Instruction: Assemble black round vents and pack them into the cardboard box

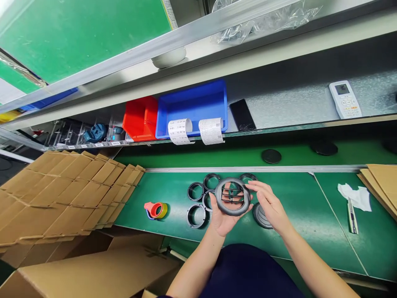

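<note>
My left hand (222, 222) holds a round black air vent (233, 211) from below, with the thumb at its left edge and the fingers behind its slats. My right hand (272, 205) is at the vent's right rim, its fingers stretched out and the tips touching or very near the edge. Several black rings (195, 222) lie on the green bench to the left of and behind the vent, some partly hidden by it. Under my right hand is a dark round slatted part (261, 216), partly covered.
A tape roll with a red holder (156, 210) lies left, near stacked cardboard (62, 186). A utility knife (352, 217) and white paper (356, 197) are at right. Black discs (271, 156) lie behind the metal strip. The shelf holds a blue bin (192, 105), red bin (140, 119), phone (242, 114) and remote control (345, 99).
</note>
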`<move>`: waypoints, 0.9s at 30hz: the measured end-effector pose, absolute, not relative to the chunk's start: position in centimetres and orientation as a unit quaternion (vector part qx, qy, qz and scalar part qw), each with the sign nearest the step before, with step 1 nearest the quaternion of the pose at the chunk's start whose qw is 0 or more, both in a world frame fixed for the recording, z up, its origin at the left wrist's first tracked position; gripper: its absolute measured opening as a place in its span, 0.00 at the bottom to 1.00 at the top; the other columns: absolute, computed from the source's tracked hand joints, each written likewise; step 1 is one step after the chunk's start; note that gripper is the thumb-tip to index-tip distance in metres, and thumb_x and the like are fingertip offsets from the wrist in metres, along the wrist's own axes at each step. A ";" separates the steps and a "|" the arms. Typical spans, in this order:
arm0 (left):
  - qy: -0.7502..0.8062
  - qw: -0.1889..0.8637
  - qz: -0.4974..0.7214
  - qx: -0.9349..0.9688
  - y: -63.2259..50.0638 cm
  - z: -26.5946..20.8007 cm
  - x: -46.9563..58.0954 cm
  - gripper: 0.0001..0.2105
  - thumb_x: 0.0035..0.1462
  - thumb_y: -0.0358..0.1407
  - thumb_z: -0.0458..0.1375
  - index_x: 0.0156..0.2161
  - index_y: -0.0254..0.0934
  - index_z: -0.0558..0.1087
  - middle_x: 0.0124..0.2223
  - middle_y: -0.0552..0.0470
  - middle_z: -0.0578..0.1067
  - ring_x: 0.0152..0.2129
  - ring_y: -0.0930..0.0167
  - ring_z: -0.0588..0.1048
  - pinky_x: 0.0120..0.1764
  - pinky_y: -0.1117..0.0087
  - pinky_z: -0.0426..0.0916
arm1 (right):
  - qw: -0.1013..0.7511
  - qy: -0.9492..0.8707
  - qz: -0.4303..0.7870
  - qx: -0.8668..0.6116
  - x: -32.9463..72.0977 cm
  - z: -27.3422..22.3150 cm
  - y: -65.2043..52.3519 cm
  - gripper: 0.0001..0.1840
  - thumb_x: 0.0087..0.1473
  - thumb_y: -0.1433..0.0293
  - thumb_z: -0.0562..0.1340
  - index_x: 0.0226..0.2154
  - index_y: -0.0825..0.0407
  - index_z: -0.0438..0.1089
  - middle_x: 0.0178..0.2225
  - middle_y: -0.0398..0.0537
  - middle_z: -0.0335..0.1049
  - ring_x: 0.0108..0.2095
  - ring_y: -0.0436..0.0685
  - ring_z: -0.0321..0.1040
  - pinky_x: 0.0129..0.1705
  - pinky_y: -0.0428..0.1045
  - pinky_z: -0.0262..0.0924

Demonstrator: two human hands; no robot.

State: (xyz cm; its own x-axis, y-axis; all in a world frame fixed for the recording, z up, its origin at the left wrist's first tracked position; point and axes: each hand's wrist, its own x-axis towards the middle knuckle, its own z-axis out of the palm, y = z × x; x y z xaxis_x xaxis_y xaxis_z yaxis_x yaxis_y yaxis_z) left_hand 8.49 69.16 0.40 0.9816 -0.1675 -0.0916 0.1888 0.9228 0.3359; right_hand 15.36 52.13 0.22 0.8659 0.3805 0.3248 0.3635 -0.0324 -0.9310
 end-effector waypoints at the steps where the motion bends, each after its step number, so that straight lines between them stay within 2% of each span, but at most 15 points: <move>1: 0.037 0.980 -0.093 0.174 69.4 0.3 8.7 0.41 0.46 0.64 0.62 0.61 0.43 0.64 0.62 0.35 0.64 0.60 0.47 0.62 0.62 0.45 0.53 | 0.653 -0.246 0.012 -0.716 15.4 -0.1 52.4 0.20 0.66 0.55 0.52 0.50 0.43 0.73 0.55 0.50 0.66 0.59 0.62 0.57 0.63 0.61 0.51; 3: 0.061 0.980 -0.087 0.168 69.9 -0.2 9.1 0.36 0.49 0.60 0.63 0.59 0.44 0.66 0.61 0.36 0.66 0.59 0.49 0.64 0.61 0.45 0.56 | 0.675 -0.202 0.029 -0.709 15.7 -1.1 53.0 0.21 0.63 0.53 0.56 0.52 0.45 0.71 0.55 0.51 0.66 0.57 0.62 0.59 0.60 0.59 0.56; 6: 0.120 0.977 -0.080 0.158 70.1 -1.7 9.6 0.24 0.57 0.47 0.64 0.56 0.42 0.69 0.58 0.40 0.70 0.57 0.56 0.67 0.61 0.49 0.58 | 0.702 -0.095 0.089 -0.700 16.0 -3.8 53.7 0.28 0.57 0.49 0.60 0.52 0.49 0.70 0.49 0.53 0.70 0.49 0.61 0.66 0.50 0.56 0.64; 10: 0.216 0.954 -0.122 0.169 69.4 -4.4 10.0 0.15 0.62 0.35 0.57 0.53 0.38 0.72 0.54 0.42 0.74 0.54 0.60 0.70 0.61 0.54 0.60 | 0.743 0.005 0.188 -0.643 15.9 -8.6 53.9 0.29 0.46 0.48 0.68 0.43 0.51 0.74 0.38 0.50 0.75 0.34 0.57 0.70 0.40 0.53 0.65; 13: 0.241 0.932 -0.161 0.218 68.3 -5.6 10.7 0.18 0.63 0.32 0.55 0.58 0.41 0.67 0.56 0.42 0.73 0.55 0.60 0.70 0.59 0.53 0.61 | 0.803 0.071 0.216 -0.550 15.9 -11.9 53.1 0.29 0.39 0.51 0.73 0.39 0.53 0.75 0.34 0.49 0.76 0.33 0.57 0.72 0.40 0.54 0.67; 16: 0.239 0.901 -0.236 0.275 67.3 -6.1 11.8 0.26 0.64 0.35 0.55 0.65 0.45 0.56 0.58 0.42 0.71 0.57 0.62 0.68 0.59 0.57 0.61 | 0.831 0.162 0.187 -0.499 17.1 -14.2 50.5 0.30 0.31 0.56 0.77 0.36 0.55 0.75 0.33 0.53 0.76 0.33 0.60 0.74 0.40 0.56 0.69; 19: 0.259 0.856 -0.304 0.329 67.1 -6.7 13.0 0.31 0.65 0.39 0.55 0.68 0.46 0.47 0.59 0.41 0.69 0.56 0.62 0.69 0.59 0.58 0.60 | 0.808 0.263 0.084 -0.520 19.8 -16.1 45.5 0.27 0.28 0.60 0.76 0.32 0.54 0.72 0.31 0.50 0.75 0.32 0.58 0.73 0.39 0.54 0.70; 22: 0.283 0.837 -0.328 0.334 68.2 -8.1 14.0 0.29 0.65 0.40 0.53 0.67 0.36 0.50 0.60 0.36 0.68 0.56 0.60 0.69 0.60 0.60 0.60 | 0.749 0.362 -0.015 -0.554 22.4 -17.8 39.5 0.20 0.33 0.62 0.72 0.28 0.51 0.65 0.26 0.44 0.69 0.30 0.55 0.71 0.39 0.53 0.70; 24: 0.296 0.836 -0.322 0.333 69.6 -9.7 14.5 0.29 0.63 0.38 0.55 0.65 0.33 0.54 0.60 0.35 0.67 0.57 0.59 0.68 0.61 0.61 0.60 | 0.700 0.411 -0.060 -0.581 23.2 -18.9 36.0 0.17 0.37 0.63 0.69 0.26 0.50 0.62 0.24 0.42 0.66 0.30 0.57 0.70 0.40 0.54 0.70; 25: 0.309 0.831 -0.316 0.338 70.6 -10.6 14.7 0.29 0.61 0.37 0.56 0.65 0.32 0.56 0.60 0.36 0.68 0.57 0.59 0.68 0.61 0.61 0.60 | 0.674 0.428 -0.077 -0.598 23.4 -19.3 34.6 0.15 0.38 0.63 0.68 0.26 0.50 0.61 0.25 0.44 0.66 0.32 0.59 0.71 0.41 0.56 0.70; 27: 0.353 0.810 -0.312 0.350 72.8 -12.7 14.9 0.31 0.56 0.36 0.62 0.63 0.32 0.59 0.59 0.37 0.69 0.59 0.58 0.66 0.62 0.61 0.59 | 0.613 0.450 -0.106 -0.641 24.1 -19.8 33.0 0.12 0.42 0.63 0.65 0.28 0.50 0.63 0.32 0.52 0.70 0.43 0.68 0.71 0.48 0.63 0.67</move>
